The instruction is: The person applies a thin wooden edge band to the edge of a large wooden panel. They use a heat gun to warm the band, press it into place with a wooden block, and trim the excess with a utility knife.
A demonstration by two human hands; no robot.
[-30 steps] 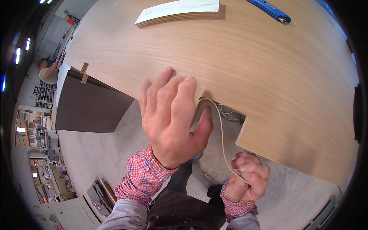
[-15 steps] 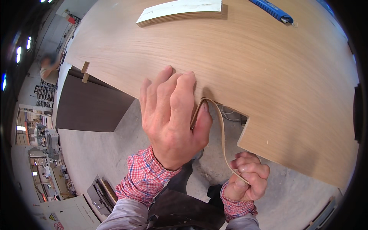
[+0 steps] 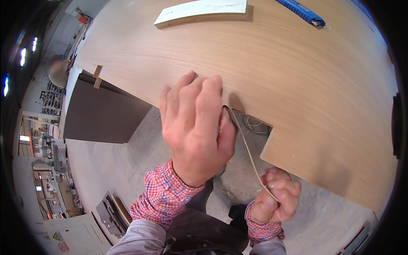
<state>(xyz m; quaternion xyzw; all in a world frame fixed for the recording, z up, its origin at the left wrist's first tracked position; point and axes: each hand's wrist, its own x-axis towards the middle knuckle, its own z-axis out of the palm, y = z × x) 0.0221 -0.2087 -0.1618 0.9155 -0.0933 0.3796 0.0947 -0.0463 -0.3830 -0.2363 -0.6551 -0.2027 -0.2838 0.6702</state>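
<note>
A large light wood-grain panel [image 3: 323, 85] spreads in front of me, with a rectangular notch in its near edge. My left hand [image 3: 193, 123] lies over that edge, its fingers stretched on the top face. Its thumb presses a thin wood-coloured edge banding strip [image 3: 245, 142] against the edge, left of the notch. From the thumb the strip bends over and runs down to the right, nearly straight. Below the notch, my right hand [image 3: 278, 195] pinches the strip's lower part, fingers curled. Part of the strip under my left hand is hidden.
A white-faced plywood offcut [image 3: 202, 12] and a blue utility knife [image 3: 302, 12] lie on the panel. Dark brown boards [image 3: 104, 110] stand at the left, near a small wood piece [image 3: 98, 76]. A cable [image 3: 257, 125] shows through the notch. Another person [image 3: 57, 72] is far left.
The strip has gone from a slack S-curve to almost straight between my hands. My left hand has shifted slightly right along the edge; my right hand has barely moved.
</note>
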